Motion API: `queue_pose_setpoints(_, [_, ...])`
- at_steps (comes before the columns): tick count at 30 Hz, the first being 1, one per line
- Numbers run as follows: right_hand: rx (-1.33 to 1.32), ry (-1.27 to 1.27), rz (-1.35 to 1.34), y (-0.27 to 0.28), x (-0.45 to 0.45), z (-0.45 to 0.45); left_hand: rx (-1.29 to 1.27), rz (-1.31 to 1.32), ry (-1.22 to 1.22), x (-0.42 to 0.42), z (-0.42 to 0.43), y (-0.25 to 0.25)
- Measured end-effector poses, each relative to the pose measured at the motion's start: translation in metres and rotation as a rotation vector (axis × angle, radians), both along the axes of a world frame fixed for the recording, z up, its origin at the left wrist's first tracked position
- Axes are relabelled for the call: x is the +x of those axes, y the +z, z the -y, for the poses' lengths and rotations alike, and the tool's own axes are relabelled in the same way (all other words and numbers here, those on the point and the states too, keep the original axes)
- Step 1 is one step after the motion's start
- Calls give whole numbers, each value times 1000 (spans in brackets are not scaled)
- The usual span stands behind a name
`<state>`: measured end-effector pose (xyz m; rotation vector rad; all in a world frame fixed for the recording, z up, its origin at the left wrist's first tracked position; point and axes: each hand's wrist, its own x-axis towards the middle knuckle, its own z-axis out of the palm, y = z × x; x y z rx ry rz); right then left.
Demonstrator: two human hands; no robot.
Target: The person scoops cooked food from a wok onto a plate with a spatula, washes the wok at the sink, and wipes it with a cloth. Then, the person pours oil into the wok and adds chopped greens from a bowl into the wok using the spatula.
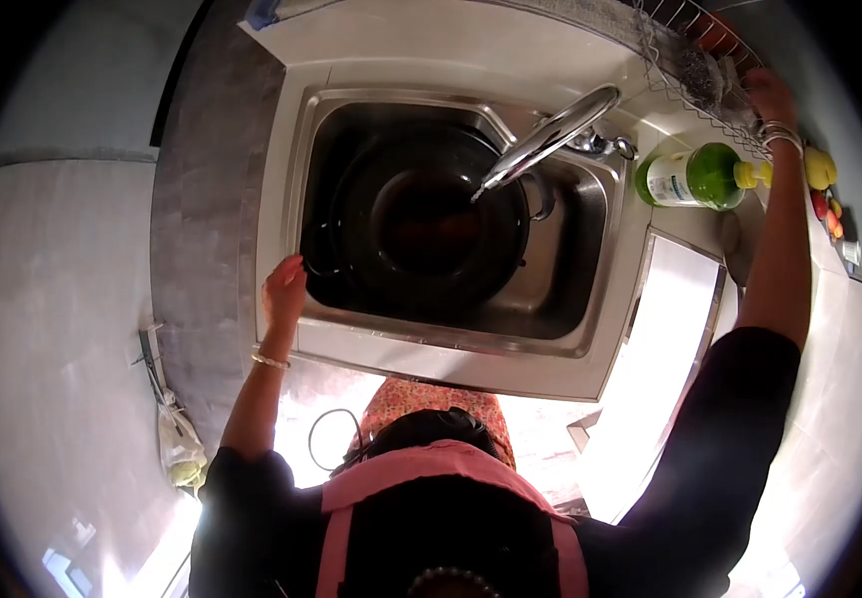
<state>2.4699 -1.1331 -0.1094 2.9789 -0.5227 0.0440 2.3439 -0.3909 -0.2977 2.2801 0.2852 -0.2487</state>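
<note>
A wide dark pot point(351, 199) with two side handles sits in the steel sink point(566, 344), with dark liquid inside. My left hand point(284, 291) is at the sink's left rim, its fingers closed at the pot's left handle. The tap point(561, 130) reaches over the pot, and a little water shows at its spout. Stretched far to the right, my right hand point(772, 98) is at the wire rack point(665, 60); its fingers are small and partly hidden, so I cannot make out what they touch. A greyish mesh scourer point(700, 75) lies in the rack near it.
Beside the tap stands a green bottle point(715, 177) with a yellow pump, under my right forearm. Yellow and red items point(828, 211) lie farther right. A drawer-like white panel point(675, 289) is right of the counter. A bag point(180, 439) hangs at the left.
</note>
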Motion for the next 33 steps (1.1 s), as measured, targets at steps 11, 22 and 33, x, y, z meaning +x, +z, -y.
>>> queue_pose_setpoints(11, [-235,10,-169,-66,40,29,239,-51,-691,33,125,-79])
queue_pose_setpoints(22, [327,354,575,167,-132,-56,601,139,-1036,54,143,-152])
queue_pose_setpoints(33, [1768,-202,241,-98,-186,-303,444,-184,-869,53,152,-148])
